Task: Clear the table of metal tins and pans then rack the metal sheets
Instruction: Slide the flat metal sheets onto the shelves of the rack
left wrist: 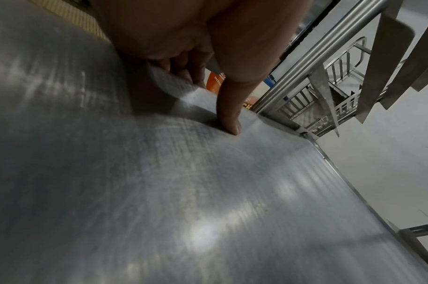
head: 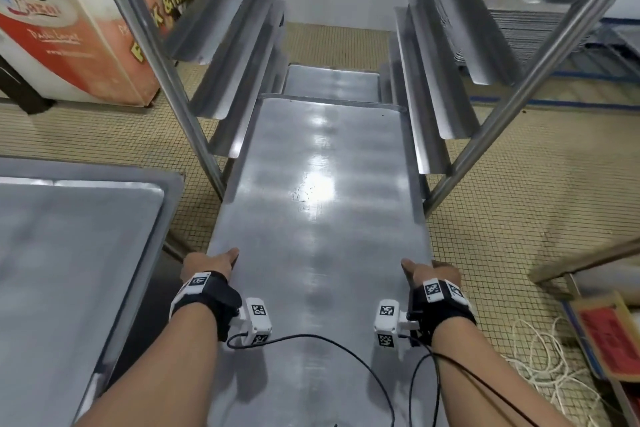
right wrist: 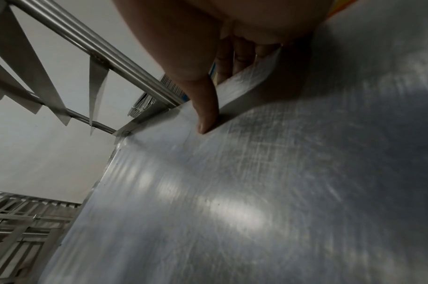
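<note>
- Steel baking sheet (head: 318,218) held level at both long edges, far end pushed in between the angled runners of the tray rack (head: 239,87), near end sticking out toward the person.
- Left hand (head: 207,263) clamped on the left edge: thumb (left wrist: 229,119) pressed flat on top, fingers curled underneath.
- Right hand (head: 433,272) gripping the right edge likewise: thumb (right wrist: 206,123) on the top face, fingers wrapped below the rim.
- Second sheet (head: 330,83) already racked on a lower level, showing beyond the far end of the held one.
- Grey table (head: 79,253) to the left, just beside the rack.
- Red-and-white chest freezer (head: 69,31) behind the rack's left post.
- White rope (head: 547,357) coiled on the tiled floor at right.
</note>
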Tool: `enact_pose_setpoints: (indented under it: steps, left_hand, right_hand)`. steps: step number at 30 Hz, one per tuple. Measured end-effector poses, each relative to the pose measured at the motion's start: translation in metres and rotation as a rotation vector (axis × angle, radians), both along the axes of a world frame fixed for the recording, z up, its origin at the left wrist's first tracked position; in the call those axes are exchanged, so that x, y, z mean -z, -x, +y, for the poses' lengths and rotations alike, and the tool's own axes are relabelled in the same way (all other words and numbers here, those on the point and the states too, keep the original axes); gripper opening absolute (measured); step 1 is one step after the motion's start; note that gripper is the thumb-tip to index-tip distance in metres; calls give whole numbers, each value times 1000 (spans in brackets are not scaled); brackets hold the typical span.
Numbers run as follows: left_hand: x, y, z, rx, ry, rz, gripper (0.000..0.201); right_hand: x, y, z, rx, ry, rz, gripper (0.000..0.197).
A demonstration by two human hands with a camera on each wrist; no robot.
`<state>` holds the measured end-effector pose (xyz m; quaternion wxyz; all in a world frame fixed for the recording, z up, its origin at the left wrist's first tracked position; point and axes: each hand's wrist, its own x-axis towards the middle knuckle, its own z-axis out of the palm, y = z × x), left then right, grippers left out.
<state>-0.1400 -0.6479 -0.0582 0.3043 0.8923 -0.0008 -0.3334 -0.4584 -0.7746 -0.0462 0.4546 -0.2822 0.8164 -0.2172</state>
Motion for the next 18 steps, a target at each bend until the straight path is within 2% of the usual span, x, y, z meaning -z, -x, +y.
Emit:
enact_pose_setpoints:
  steps: [5, 8, 13, 18]
  left_hand:
    - [5, -8, -33, -13, -5, 6, 73]
    - [8, -14, -56, -30, 1, 7, 74]
    - [8, -23, -95, 9, -36, 3, 70]
    - [12, -40, -123, 54, -45, 9, 76]
  right_hand:
    - [38, -4, -43, -23, 31, -4, 69]
    - [23, -13, -65, -35, 22, -10, 60]
    - [25, -20, -105, -39, 45, -27, 46]
    - [28, -32, -138, -31, 23, -3, 52]
